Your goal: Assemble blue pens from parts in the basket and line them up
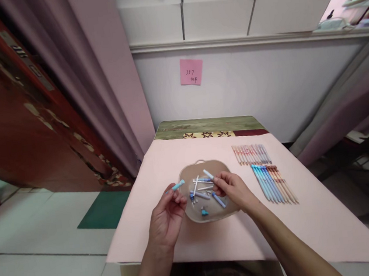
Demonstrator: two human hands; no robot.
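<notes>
Beside the left rim of a shallow beige basin (193,218), my left hand (169,210) pinches a light-blue pen barrel (175,186), tilted up to the right. Over the basin's right side, my right hand (231,188) is closed on a pale blue pen barrel (208,174), which points up to the left. Loose pen parts lie in the basin: thin white refills (195,186), blue barrel pieces (218,200), a teal pen part (204,212) and several tiny bits. My right fingers partly hide the lower end of the pale barrel.
Right of the basin, two neat rows of pens lie on the pink-covered table (141,230): a pale row (251,154) behind, a blue and brown row (274,183) in front. A pink note (191,72) is stuck on the white panel beyond. A curtain (105,76) hangs at left.
</notes>
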